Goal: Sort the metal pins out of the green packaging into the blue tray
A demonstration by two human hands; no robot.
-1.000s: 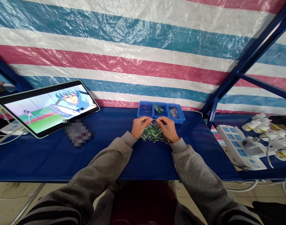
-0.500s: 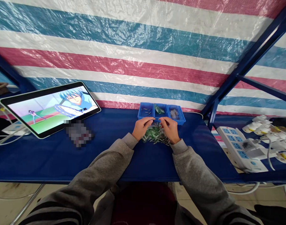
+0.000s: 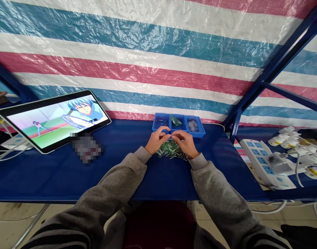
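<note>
My left hand (image 3: pixel 156 139) and my right hand (image 3: pixel 184 142) meet fingertip to fingertip over a pile of green plastic pieces (image 3: pixel 169 148) and thin metal pins (image 3: pixel 178 156). Both hands are closed in a pinch. Something small and dark sits between the fingertips, too small to name. Just behind the hands stand three joined blue bins (image 3: pixel 178 116). Several metal pins (image 3: pixel 162 123) lie in the left bin, a green piece (image 3: pixel 176 121) in the middle one, and clear pale pieces (image 3: pixel 193 126) in the right one.
A tablet (image 3: pixel 54 121) playing a cartoon leans at the left, with a blurred-out item (image 3: pixel 87 148) by it. To the right are a power strip (image 3: pixel 262 159) and several white bottles (image 3: pixel 284 140). A striped tarp (image 3: pixel 158 69) hangs behind the blue table (image 3: pixel 117 138).
My fingertips have come together; before, a gap parted the two hands. The right hand has shifted left, and the left index finger is raised a little. The pile and bins look unchanged.
</note>
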